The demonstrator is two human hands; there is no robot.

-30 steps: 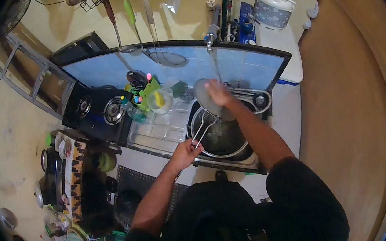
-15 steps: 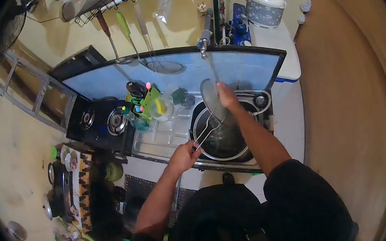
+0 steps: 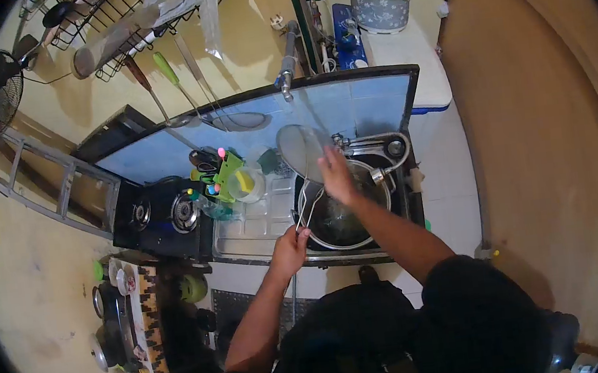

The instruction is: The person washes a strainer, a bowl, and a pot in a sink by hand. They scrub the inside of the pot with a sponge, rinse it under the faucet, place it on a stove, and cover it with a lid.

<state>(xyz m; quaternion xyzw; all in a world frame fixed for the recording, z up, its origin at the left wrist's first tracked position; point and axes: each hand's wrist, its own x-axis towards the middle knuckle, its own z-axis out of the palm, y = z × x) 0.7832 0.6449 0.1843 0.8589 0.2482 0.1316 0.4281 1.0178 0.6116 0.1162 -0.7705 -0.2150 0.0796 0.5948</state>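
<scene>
Here the left hand point(image 3: 291, 252) pinches the strainer handle point(image 3: 302, 211), the right hand point(image 3: 338, 176) spread at the mesh point(image 3: 299, 148).

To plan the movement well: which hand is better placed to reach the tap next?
Probably the right hand: it is nearer the tap and looks open at the strainer, while the left hand grips the handle, farther away.

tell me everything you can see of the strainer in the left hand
The strainer has a round, greyish head that looks like fine mesh, and a long handle of shiny, metallic-looking wires. The left hand grips the handle. It is held up and tilted, handle over the left side of the round pot, head toward the blue backsplash. The right hand is at the head's edge; blur hides its exact contact.
</scene>
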